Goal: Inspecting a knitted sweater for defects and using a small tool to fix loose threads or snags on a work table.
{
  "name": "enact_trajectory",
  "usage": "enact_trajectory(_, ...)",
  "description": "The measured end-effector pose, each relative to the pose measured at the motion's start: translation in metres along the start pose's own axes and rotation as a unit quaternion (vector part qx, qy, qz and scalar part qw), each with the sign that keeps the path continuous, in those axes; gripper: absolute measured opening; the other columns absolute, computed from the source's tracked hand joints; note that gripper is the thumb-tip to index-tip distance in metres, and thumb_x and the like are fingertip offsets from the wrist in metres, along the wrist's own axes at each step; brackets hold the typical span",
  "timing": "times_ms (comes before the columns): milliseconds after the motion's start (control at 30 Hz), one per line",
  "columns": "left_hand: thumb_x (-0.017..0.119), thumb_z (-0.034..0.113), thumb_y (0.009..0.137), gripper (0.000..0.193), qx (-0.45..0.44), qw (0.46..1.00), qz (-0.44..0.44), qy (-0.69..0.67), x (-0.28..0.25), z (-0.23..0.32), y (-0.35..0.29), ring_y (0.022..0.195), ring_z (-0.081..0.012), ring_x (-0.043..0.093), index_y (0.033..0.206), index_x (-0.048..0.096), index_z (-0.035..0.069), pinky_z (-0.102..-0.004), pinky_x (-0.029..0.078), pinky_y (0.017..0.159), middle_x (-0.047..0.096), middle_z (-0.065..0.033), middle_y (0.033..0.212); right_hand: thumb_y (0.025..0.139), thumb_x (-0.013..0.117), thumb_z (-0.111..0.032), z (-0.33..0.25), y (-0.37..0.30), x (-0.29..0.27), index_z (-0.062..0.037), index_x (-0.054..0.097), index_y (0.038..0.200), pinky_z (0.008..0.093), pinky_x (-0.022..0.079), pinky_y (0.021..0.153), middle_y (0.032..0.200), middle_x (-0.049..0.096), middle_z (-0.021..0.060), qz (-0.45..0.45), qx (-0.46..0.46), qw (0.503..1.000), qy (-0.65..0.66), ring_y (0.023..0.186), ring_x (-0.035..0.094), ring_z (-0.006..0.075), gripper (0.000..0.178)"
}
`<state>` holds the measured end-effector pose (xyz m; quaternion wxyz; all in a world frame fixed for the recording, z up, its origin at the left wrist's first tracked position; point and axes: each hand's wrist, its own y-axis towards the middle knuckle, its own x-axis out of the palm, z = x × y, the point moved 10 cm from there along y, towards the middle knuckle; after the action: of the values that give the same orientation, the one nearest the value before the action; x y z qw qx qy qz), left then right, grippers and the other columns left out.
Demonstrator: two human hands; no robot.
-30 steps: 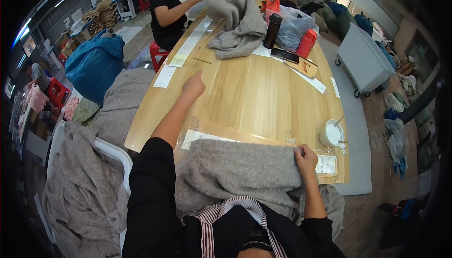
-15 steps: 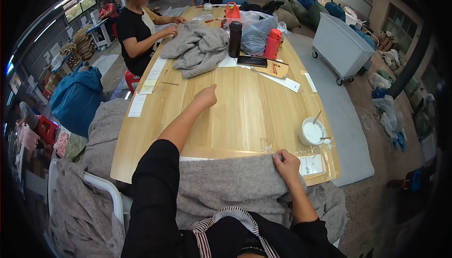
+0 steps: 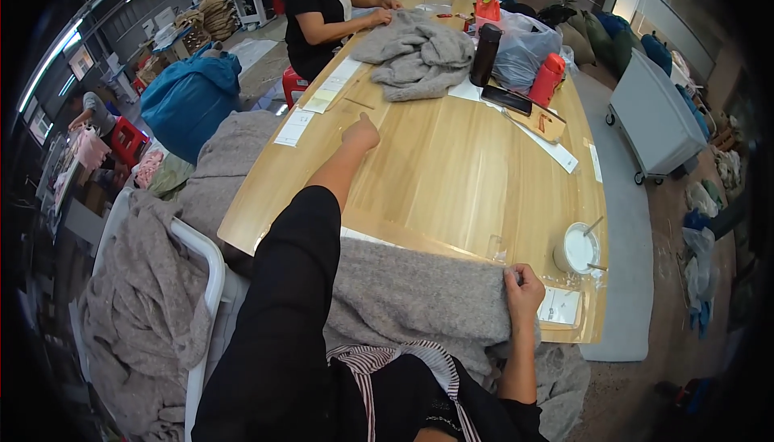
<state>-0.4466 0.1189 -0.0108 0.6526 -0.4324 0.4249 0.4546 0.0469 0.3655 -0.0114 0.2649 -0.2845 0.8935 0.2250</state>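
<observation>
A folded piece of grey fuzzy knit fabric point(image 3: 427, 289) lies over the near edge of the wooden table point(image 3: 435, 168). My right hand point(image 3: 524, 290) pinches its right corner between thumb and fingers. Stretched forward, my left hand point(image 3: 362, 132) is low over the left part of the tabletop, its thumb side up and its other fingers mostly hidden. Just beyond it lies a thin brown stick point(image 3: 359, 103), apart from the hand. To the right of the fabric stands a cup of white paste point(image 3: 577, 248) with two sticks in it.
Grey knit pieces point(image 3: 419, 51) are heaped at the table's far side, near a seated person's hands. A dark bottle point(image 3: 485, 55), phone point(image 3: 506, 100) and red flask point(image 3: 547, 79) stand or lie right of them. A white chair point(image 3: 205, 256) piled with grey knit is at my left.
My left hand has moved forward and left, closer to the thin stick. My right hand keeps its pinch on the fabric corner. The whole view has shifted and tilted.
</observation>
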Motion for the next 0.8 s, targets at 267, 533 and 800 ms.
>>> enact_trajectory(267, 0.055, 0.013, 0.082, 0.030, 0.281, 0.951, 0.038, -0.120, 0.005, 0.080, -0.145, 0.098, -0.0360, 0.064, 0.108, 0.066, 0.005, -0.0426, 0.051, 0.083, 0.068, -0.0190, 0.104, 0.079, 0.073, -0.017, 0.005, 0.003, 0.004, -0.0056, 0.067, 0.085, 0.0279, 0.044, 0.057, 0.063, 0.059, 0.0054, -0.014, 0.005, 0.999, -0.042, 0.058, 0.053, 0.0121, 0.014)
enact_trajectory(533, 0.073, 0.021, 0.078, 0.047, 0.501, 0.857, 0.045, -0.113, 0.075, 0.071, -0.387, 0.121, -0.0389, 0.049, 0.121, 0.060, 0.007, -0.0505, 0.041, 0.100, 0.052, -0.0178, 0.132, 0.079, 0.071, -0.016, 0.003, -0.011, -0.002, -0.0081, 0.067, 0.090, 0.0307, 0.050, 0.064, 0.078, 0.066, 0.0088, 0.004, -0.081, 0.995, -0.059, 0.070, 0.063, 0.0203, 0.014)
enact_trajectory(800, 0.072, 0.033, 0.079, 0.061, 0.515, 0.854, 0.035, -0.059, 0.099, 0.058, -0.401, 0.136, -0.0398, 0.035, 0.131, 0.054, 0.007, -0.0578, 0.029, 0.109, 0.041, -0.0188, 0.145, 0.086, 0.072, -0.010, 0.084, 0.008, -0.148, -0.0002, 0.052, 0.110, 0.0184, 0.035, 0.054, 0.072, 0.052, -0.0024, 0.361, 0.064, 0.902, 0.227, 0.063, 0.045, 0.0040, 0.033)
